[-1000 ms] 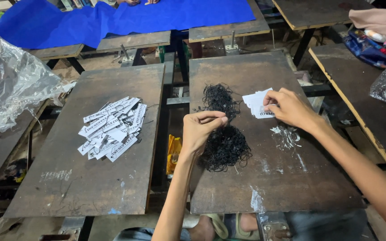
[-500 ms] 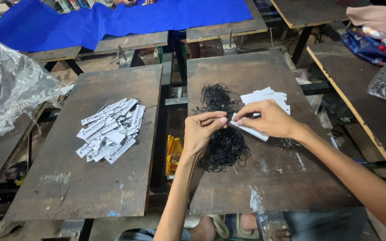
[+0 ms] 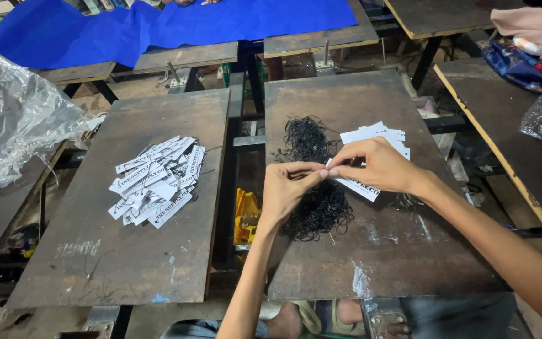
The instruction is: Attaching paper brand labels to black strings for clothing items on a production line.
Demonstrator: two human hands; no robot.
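Both hands meet over the heap of black string loops [image 3: 317,182], which lies in the middle of the right-hand counter [image 3: 371,251] and serves here as the landmark. The left hand [image 3: 285,188] hovers directly above the heap's centre, its thumb and forefinger pressed together on something thin at their tips; whether that is a single black loop cannot be told. The right hand [image 3: 377,166] sits just to the right of the heap, its fingers [image 3: 340,168] pinching the near end of a white paper tag [image 3: 360,187] that slants down toward the right. The fingertips of the two hands touch, or nearly touch, at that end of the tag.

Behind the right hand, at the heap's upper right, lies a small stack of white tags [image 3: 376,135], flat on the same counter and just beside the loops. A few stray black loops [image 3: 404,201] lie a little to the right of the heap, under the right wrist.

To the left of the heap, across a gap in which a yellow wrapper [image 3: 244,215] hangs, stands a second dark counter [image 3: 127,276]. On it, well apart from the heap, rests a loose pile of printed white tags [image 3: 156,181], fanned and overlapping. Farther left again, clear crumpled plastic sheeting [image 3: 14,119] covers the edge of another surface. Beyond the heap, at the far side, a blue cloth [image 3: 177,28] is spread across the back tables. Well to the right of the heap stands another wooden counter [image 3: 503,113], with folded fabric [image 3: 528,37] at its far end.
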